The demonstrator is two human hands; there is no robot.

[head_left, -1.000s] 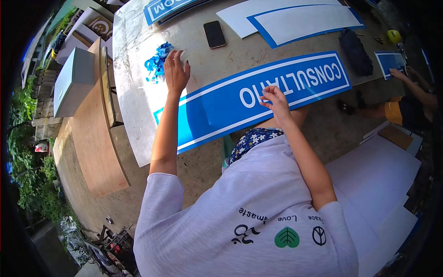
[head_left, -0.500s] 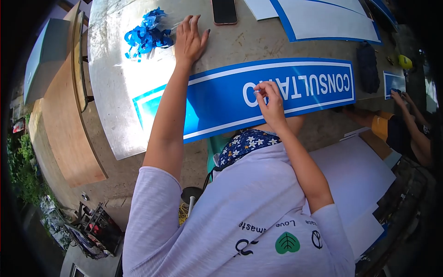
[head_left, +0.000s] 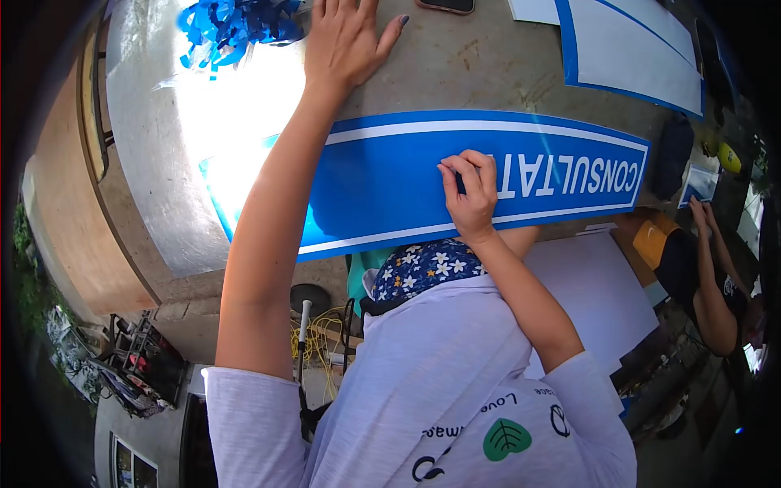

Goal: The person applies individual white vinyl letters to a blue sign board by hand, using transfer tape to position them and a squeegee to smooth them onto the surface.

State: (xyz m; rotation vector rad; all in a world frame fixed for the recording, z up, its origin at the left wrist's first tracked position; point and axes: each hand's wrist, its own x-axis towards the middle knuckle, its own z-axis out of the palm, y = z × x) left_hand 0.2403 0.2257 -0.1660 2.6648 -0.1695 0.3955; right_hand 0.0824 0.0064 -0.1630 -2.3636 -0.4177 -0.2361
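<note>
A long blue sign with a white border line (head_left: 382, 175) lies on the table, its white letters upside down in this view. My left hand (head_left: 346, 41) rests flat on the table beyond the sign, fingers apart, beside a heap of blue strips (head_left: 236, 28). My left forearm crosses over the sign. Above the sign, just left of the visible letters, my right hand (head_left: 472, 195) has its thumb and fingers curled together. Whatever may be between these fingertips is too small to make out.
A phone (head_left: 446, 5) lies at the top edge. White and blue sheets (head_left: 626, 49) are at the upper right, near a dark bundle (head_left: 673, 154). At the far right another person (head_left: 708, 276) handles a small panel (head_left: 698, 185). Yellow cord (head_left: 325, 350) lies below.
The view has shifted, and the phone is now mostly out of frame. The round white letter left of my right hand is not visible now. My right hand is still curled; my left hand remains flat.
</note>
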